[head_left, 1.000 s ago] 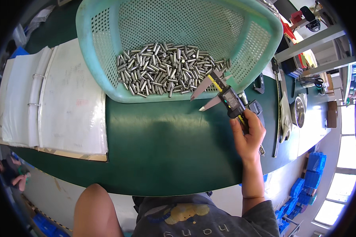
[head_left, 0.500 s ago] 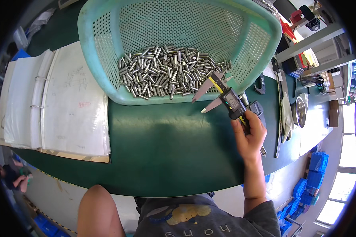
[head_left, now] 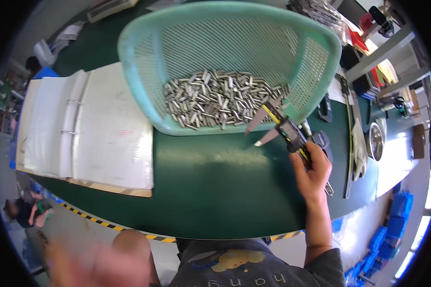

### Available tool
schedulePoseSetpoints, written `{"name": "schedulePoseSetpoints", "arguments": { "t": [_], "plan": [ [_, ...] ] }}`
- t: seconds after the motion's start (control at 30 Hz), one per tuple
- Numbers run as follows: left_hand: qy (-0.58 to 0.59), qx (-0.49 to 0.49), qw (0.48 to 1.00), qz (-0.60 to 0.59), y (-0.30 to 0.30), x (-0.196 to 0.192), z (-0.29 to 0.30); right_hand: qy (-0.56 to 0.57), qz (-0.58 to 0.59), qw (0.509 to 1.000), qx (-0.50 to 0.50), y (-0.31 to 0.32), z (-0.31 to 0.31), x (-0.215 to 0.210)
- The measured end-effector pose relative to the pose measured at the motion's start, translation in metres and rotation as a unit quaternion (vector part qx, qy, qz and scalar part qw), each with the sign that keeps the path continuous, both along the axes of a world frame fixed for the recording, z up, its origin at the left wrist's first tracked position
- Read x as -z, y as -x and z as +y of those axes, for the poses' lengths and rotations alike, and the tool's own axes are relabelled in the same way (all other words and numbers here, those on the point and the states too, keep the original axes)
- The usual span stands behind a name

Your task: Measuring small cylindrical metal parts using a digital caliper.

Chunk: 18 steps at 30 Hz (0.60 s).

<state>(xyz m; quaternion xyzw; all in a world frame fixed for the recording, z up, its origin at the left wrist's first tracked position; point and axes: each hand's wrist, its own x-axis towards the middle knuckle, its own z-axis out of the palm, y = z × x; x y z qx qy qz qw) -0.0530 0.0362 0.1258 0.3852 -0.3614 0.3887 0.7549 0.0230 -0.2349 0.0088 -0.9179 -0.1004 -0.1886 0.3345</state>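
Note:
My right hand (head_left: 313, 172) is closed around a digital caliper (head_left: 289, 134). The caliper's jaws are apart, with nothing visible between them, and they point toward the front rim of a green plastic basket (head_left: 134, 71). Inside the basket lies a heap of short shiny metal pins (head_left: 220, 95). At the lower left, off the table near my knee, my left hand (head_left: 98, 263) shows as a motion blur, its fingers too smeared to read. A ring binder (head_left: 112, 129) with sleeved pages lies open left of the basket.
Beyond the caliper, a second measuring tool (head_left: 323, 139) rests on the green tabletop (head_left: 215, 191). Further right are a long metal rule (head_left: 350, 167), a pale glove (head_left: 359, 148) and a steel bowl (head_left: 375, 141). A person (head_left: 28, 210) sits at the far left; blue bins (head_left: 400, 210) are stacked at the right.
My left hand has come into view at the lower left, blurred. The whole scene has shifted right and slightly down; my right hand keeps its hold on the caliper.

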Motion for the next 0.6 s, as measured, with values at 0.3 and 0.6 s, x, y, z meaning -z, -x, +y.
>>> {"name": "schedulePoseSetpoints", "arguments": {
  "t": [0.3, 0.6],
  "plan": [
    [0.137, 0.222, 0.891, 0.371, -0.064, 0.083, 0.013, -0.02, -0.026, 0.999, -0.017, 0.004, -0.002, -0.001],
    [0.132, 0.207, 0.89, 0.385, -0.064, 0.089, 0.014, -0.024, -0.015, 0.999, -0.018, 0.002, 0.003, -0.002]
  ]
}}
